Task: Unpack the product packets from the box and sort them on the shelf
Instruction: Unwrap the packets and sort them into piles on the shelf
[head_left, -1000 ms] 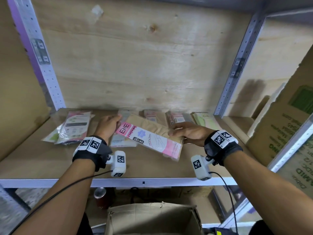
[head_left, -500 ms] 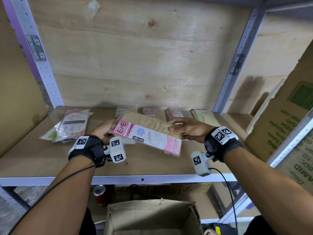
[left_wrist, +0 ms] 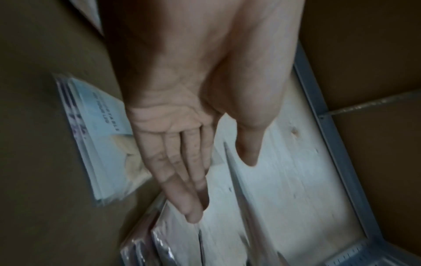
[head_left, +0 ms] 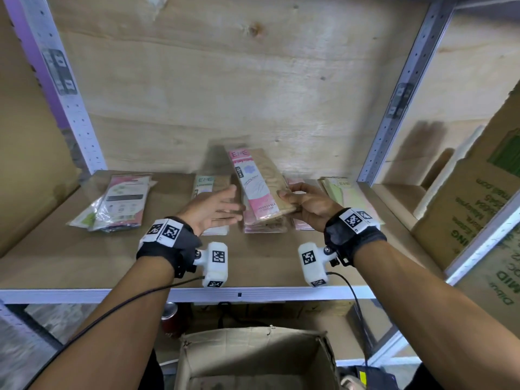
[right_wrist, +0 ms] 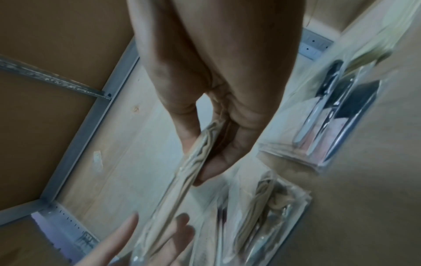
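Now the right hand (head_left: 308, 205) pinches a pink packet (head_left: 257, 185) above its pile (head_left: 263, 228); the left hand (head_left: 212, 211) is flat and empty beside it. Next, lay it down straight.

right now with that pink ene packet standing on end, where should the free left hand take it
Judging by its pose, the upper long edge from the left. The pink packet is thin, flat, tilted upright over the stack, and the right hand already pinches its lower right edge; the left hand is open beside it.
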A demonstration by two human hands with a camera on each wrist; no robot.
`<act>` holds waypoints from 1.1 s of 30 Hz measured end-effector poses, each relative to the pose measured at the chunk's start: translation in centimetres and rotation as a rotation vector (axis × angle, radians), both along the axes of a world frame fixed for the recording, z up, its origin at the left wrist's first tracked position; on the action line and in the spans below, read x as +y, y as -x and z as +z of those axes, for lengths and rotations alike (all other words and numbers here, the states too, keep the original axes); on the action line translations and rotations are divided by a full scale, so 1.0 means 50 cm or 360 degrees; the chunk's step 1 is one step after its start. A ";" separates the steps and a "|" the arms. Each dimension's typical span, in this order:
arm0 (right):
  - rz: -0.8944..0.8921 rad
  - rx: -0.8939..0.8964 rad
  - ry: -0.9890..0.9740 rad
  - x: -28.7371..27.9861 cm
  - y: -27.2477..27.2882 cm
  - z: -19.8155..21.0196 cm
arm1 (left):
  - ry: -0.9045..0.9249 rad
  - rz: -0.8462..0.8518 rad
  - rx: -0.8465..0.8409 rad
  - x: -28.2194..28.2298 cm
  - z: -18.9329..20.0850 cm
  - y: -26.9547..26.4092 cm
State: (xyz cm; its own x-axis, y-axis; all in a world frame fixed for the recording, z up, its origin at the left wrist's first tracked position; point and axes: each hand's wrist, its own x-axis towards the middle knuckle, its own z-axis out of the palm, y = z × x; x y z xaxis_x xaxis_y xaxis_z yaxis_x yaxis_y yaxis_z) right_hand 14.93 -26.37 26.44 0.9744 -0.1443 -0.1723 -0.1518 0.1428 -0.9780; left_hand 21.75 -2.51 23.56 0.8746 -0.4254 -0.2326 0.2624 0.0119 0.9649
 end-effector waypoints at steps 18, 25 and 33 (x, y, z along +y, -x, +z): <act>-0.0230 0.0202 0.0841 -0.001 -0.069 -0.039 | -0.0519 0.0178 -0.0432 -0.091 -0.007 -0.026; -0.0195 0.0279 0.1188 0.000 -0.085 -0.053 | -0.0797 0.0126 -0.0467 -0.105 -0.001 -0.035; -0.0184 0.0281 0.1472 0.010 -0.092 -0.053 | -0.0940 0.0138 -0.0589 -0.105 -0.004 -0.031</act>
State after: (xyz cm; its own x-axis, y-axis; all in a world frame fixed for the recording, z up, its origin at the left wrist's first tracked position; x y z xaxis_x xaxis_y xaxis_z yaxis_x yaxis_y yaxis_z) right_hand 19.50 -25.85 23.80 0.9164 -0.3912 -0.0846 -0.3415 -0.6540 -0.6750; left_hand 23.31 -7.75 23.36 0.9660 -0.2446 -0.0834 -0.0630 -0.5356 0.8421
